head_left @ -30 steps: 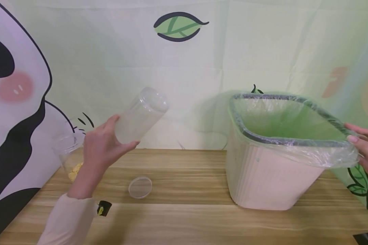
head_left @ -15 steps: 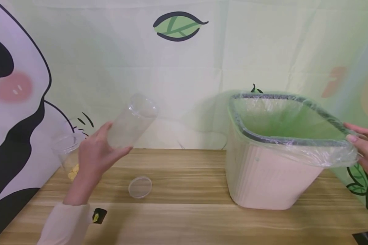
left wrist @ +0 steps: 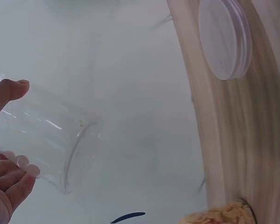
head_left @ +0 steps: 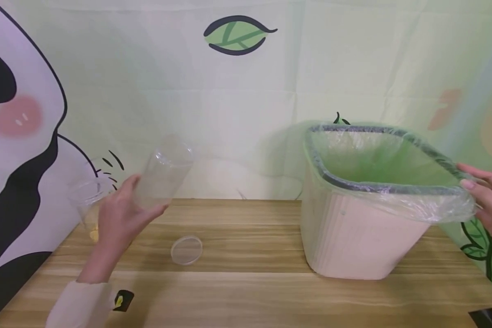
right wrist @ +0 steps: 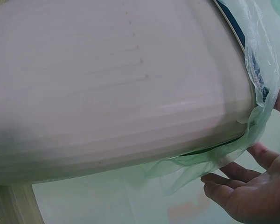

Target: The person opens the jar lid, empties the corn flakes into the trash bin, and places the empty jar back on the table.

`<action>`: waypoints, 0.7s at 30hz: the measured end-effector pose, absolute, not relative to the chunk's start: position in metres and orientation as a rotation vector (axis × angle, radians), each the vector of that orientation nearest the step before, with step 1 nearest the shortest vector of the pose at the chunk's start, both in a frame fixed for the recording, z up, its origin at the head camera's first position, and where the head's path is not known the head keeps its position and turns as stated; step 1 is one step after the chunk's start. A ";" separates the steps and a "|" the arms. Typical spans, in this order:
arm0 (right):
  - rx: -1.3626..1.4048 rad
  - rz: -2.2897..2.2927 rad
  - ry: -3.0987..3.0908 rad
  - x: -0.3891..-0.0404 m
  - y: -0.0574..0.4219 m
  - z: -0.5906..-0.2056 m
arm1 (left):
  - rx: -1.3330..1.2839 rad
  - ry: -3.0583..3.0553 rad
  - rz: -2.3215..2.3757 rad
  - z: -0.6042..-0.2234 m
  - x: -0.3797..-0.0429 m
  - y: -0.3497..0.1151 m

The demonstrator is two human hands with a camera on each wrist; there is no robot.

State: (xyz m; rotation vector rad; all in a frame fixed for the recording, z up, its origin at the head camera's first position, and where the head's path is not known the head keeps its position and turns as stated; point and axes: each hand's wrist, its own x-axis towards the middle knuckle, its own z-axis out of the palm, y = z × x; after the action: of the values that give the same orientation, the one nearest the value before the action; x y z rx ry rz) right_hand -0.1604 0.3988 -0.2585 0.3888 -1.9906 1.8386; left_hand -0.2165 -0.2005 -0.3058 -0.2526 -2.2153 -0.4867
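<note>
My left hand (head_left: 120, 214) grips a clear plastic jar (head_left: 164, 173) above the table, tilted with its upper end leaning right. In the left wrist view, thumb and fingers wrap the see-through wall of the jar (left wrist: 51, 133), and no contents show inside. At the right, my right hand (head_left: 489, 196) holds the rim corner of a pale pink trash bin (head_left: 360, 237), thumb on the edge over its clear bag (head_left: 446, 207). The right wrist view has that hand (right wrist: 252, 186) at the bag's overhanging edge. A round clear lid (head_left: 186, 250) lies on the table.
Behind my left wrist stands another clear container (head_left: 88, 193) with yellow pieces (head_left: 94, 233) low inside, partly hidden. A small black patch (head_left: 124, 300) lies near my sleeve, and another black patch (head_left: 489, 317) at the front right. A printed cloth backdrop (head_left: 246, 105) rises behind the wooden table.
My left hand has moved left and slightly down with the jar, which now stands somewhat more upright. My right hand stays on the bin's rim.
</note>
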 end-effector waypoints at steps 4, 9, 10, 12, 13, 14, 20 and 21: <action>0.397 1.835 -2.013 -0.161 0.400 -0.259 | -0.200 -2.252 -0.514 -0.313 -0.215 -0.205; 0.367 1.811 -2.022 -0.162 0.399 -0.260 | -0.132 -2.331 -0.615 -0.322 -0.212 -0.209; 0.353 1.798 -2.027 -0.162 0.399 -0.260 | -0.121 -2.340 -0.636 -0.324 -0.211 -0.209; 0.352 1.799 -2.025 -0.162 0.398 -0.260 | -0.098 -2.359 -0.672 -0.327 -0.209 -0.211; 0.354 1.803 -2.018 -0.162 0.398 -0.260 | -0.091 -2.366 -0.689 -0.328 -0.209 -0.212; 0.368 1.819 -2.006 -0.162 0.398 -0.260 | -0.084 -2.371 -0.704 -0.330 -0.208 -0.213; 0.404 1.875 -1.945 -0.163 0.397 -0.260 | -0.049 -2.424 -0.809 -0.338 -0.204 -0.218; 0.404 1.880 -1.937 -0.164 0.397 -0.260 | -0.041 -2.434 -0.832 -0.340 -0.203 -0.219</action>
State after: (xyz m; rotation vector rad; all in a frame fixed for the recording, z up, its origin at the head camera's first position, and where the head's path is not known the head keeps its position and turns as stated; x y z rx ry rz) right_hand -0.1637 0.3968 -0.2604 0.4041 -1.9370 1.8801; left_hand -0.2029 -0.2187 -0.3397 -0.0415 -2.4337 -0.8321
